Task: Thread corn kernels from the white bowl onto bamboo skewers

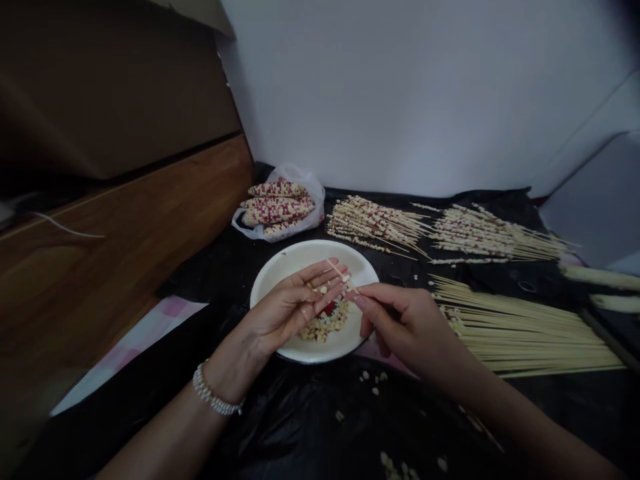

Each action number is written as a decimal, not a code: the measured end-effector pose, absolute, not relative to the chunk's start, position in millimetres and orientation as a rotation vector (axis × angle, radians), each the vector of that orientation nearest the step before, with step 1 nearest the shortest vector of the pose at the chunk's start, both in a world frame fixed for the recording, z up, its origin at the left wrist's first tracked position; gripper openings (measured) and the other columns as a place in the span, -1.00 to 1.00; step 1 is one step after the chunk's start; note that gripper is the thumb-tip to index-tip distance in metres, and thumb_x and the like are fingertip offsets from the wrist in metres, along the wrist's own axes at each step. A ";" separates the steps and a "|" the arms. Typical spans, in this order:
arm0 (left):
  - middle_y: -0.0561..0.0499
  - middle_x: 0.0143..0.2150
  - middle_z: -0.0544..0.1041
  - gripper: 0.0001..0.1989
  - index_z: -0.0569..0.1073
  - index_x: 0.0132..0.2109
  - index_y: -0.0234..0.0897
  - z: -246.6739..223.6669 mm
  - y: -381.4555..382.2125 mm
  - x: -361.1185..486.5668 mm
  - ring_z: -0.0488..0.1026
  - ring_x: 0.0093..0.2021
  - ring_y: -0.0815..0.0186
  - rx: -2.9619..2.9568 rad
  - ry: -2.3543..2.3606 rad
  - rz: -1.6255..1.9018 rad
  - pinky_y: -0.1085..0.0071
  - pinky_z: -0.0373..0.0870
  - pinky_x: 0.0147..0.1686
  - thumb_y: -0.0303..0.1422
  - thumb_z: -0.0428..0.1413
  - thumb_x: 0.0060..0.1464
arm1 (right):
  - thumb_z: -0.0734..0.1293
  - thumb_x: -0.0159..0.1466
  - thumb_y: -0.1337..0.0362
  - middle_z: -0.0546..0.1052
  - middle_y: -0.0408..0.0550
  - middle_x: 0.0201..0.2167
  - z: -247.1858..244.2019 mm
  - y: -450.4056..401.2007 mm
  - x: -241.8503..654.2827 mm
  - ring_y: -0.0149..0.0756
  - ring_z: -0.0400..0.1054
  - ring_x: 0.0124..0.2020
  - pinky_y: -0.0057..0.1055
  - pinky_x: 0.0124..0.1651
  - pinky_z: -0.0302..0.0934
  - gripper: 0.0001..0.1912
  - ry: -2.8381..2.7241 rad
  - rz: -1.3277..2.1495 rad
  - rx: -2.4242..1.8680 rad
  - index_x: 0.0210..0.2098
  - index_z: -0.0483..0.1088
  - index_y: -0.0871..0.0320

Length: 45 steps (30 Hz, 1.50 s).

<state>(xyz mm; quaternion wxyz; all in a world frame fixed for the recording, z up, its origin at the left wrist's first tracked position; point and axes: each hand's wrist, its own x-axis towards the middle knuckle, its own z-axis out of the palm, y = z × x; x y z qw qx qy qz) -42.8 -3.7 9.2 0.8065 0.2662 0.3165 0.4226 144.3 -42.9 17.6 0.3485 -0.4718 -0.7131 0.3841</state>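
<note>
My left hand is palm up above the white enamel bowl, fingers extended together and slightly cupped, with a few corn kernels resting on them. Between the thumb and fingertips of my right hand is a thin wooden skewer, its tip reaching across the left fingers. A pale kernel sits on or against the skewer near its tip; I cannot tell which. Loose yellow and dark red kernels lie in the bowl below, around a red patch on its bottom, and the left hand partly hides them.
Behind the bowl, a plastic bag holds speckled corn cobs. Two piles of kernel-threaded skewers lie to its right. Bare skewers spread at right. Stray kernels dot the black plastic sheet. A wooden panel borders the left.
</note>
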 end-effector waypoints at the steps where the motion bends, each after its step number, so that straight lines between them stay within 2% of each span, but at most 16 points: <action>1: -0.18 0.06 0.48 -0.49 0.44 -0.02 -0.40 10.0 -3.5 -42.2 0.38 0.12 0.23 0.567 0.696 0.909 0.44 0.32 0.10 -0.81 -0.02 -0.13 | 0.16 0.30 0.17 0.41 -0.24 -0.61 17.9 -42.8 144.3 -0.54 0.23 -0.66 -0.56 -0.55 0.13 -0.71 -1.856 0.996 -1.220 -0.44 0.40 0.14; 11: -0.16 -0.14 0.57 -0.74 0.50 -0.15 -0.43 9.5 -1.8 -40.1 0.53 -0.10 0.33 0.560 0.783 0.996 0.59 0.44 -0.10 -0.70 0.05 0.04 | 0.14 0.32 0.16 0.40 -0.25 -0.61 20.9 -44.2 147.8 -0.56 0.21 -0.63 -0.53 -0.49 0.10 -0.68 -1.931 0.946 -1.224 -0.48 0.36 0.13; 14: -0.12 -0.17 0.58 -0.74 0.51 -0.14 -0.41 9.6 -1.8 -41.0 0.54 -0.17 0.38 0.558 0.784 1.015 0.60 0.46 -0.14 -0.68 0.08 0.03 | 0.14 0.32 0.15 0.35 -0.26 -0.65 22.6 -44.9 147.5 -0.56 0.16 -0.64 -0.52 -0.51 0.06 -0.65 -1.946 0.932 -1.270 -0.53 0.31 0.13; 19: -0.10 -0.10 0.57 -0.61 0.50 -0.05 -0.34 10.7 -2.1 -42.3 0.53 -0.10 0.36 0.515 0.812 1.074 0.56 0.46 -0.09 -0.73 0.09 -0.01 | 0.14 0.31 0.16 0.35 -0.23 -0.65 20.6 -44.3 144.0 -0.53 0.19 -0.61 -0.54 -0.53 0.05 -0.65 -1.950 0.971 -1.312 -0.55 0.31 0.14; 26: -0.13 -0.10 0.58 -0.75 0.53 -0.14 -0.41 9.0 0.0 -41.4 0.54 -0.13 0.35 0.458 0.826 1.140 0.58 0.48 -0.13 -0.68 0.08 0.04 | 0.13 0.31 0.17 0.38 -0.20 -0.64 14.5 -43.6 143.0 -0.50 0.23 -0.58 -0.52 -0.51 0.05 -0.66 -1.967 1.001 -1.316 -0.53 0.33 0.14; 33: -0.10 -0.17 0.59 -0.76 0.53 -0.17 -0.41 6.8 -0.4 -42.7 0.55 -0.16 0.36 0.413 0.809 1.131 0.54 0.48 -0.10 -0.69 0.07 0.05 | 0.14 0.31 0.18 0.40 -0.20 -0.65 15.0 -44.6 141.7 -0.51 0.22 -0.60 -0.51 -0.50 0.04 -0.66 -1.972 0.980 -1.347 -0.55 0.32 0.14; 45: -0.11 -0.10 0.58 -0.75 0.53 -0.15 -0.38 7.8 0.0 -41.5 0.53 -0.11 0.34 0.497 0.820 1.096 0.47 0.45 -0.03 -0.66 0.11 0.03 | 0.14 0.30 0.19 0.39 -0.19 -0.65 12.2 -43.7 141.0 -0.50 0.20 -0.60 -0.49 -0.49 0.03 -0.66 -1.978 0.976 -1.329 -0.56 0.31 0.14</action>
